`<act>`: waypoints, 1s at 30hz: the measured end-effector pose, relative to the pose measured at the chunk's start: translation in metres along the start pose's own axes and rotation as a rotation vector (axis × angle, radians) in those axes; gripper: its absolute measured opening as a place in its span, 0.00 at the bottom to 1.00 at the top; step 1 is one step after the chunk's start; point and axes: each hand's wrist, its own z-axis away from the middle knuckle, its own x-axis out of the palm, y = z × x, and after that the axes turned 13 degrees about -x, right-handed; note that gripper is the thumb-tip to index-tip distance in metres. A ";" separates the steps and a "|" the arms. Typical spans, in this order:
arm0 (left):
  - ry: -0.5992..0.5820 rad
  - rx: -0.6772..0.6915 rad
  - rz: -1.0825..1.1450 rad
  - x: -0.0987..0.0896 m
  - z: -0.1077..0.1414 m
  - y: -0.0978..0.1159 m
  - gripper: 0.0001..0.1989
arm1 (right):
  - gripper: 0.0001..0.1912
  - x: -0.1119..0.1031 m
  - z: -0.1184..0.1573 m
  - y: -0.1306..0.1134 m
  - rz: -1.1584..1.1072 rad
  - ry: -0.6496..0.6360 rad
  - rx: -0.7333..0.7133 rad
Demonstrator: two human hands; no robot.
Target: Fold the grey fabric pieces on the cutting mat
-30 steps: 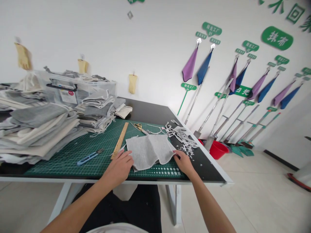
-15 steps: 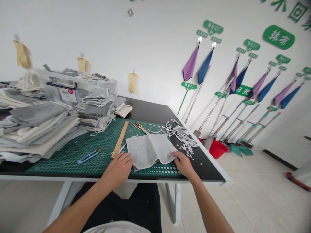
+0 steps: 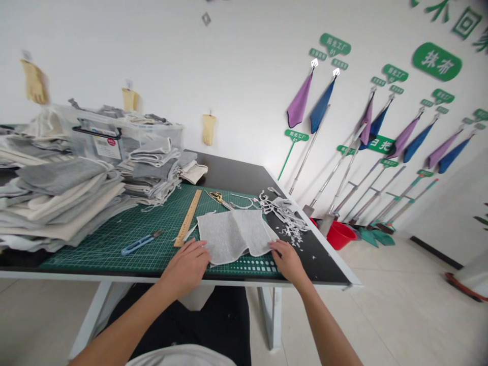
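A grey piece of sewn cloth (image 3: 229,236) with pale edging lies on the green cutting mat (image 3: 156,226), with a raised fold down its middle and a wavy near edge. My left hand (image 3: 190,264) holds its near left edge, fingers close together and the thumb hidden. At the near right corner, my right hand (image 3: 287,259) pinches the edge between thumb and fingers. A wooden ruler (image 3: 188,218) lies just left of the cloth. Beyond the cloth are gold-handled scissors (image 3: 221,200). Further left rests a blue utility knife (image 3: 141,243).
Tall stacks of folded grey and cream cloth (image 3: 68,193) fill the left side, before a clear plastic bin (image 3: 152,134). Cut strips and scraps (image 3: 284,213) lie near the table's right edge (image 3: 316,229). A red bucket (image 3: 340,235) and long-handled cleaning tools stand by the wall.
My right hand has shifted very slightly left with the cloth's corner. The cloth's near edge sits a little flatter. My left hand is almost unmoved.
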 end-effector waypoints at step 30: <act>0.906 -0.462 0.511 -0.087 -0.104 0.016 0.10 | 0.14 -0.111 -0.176 -0.021 -0.137 0.858 0.087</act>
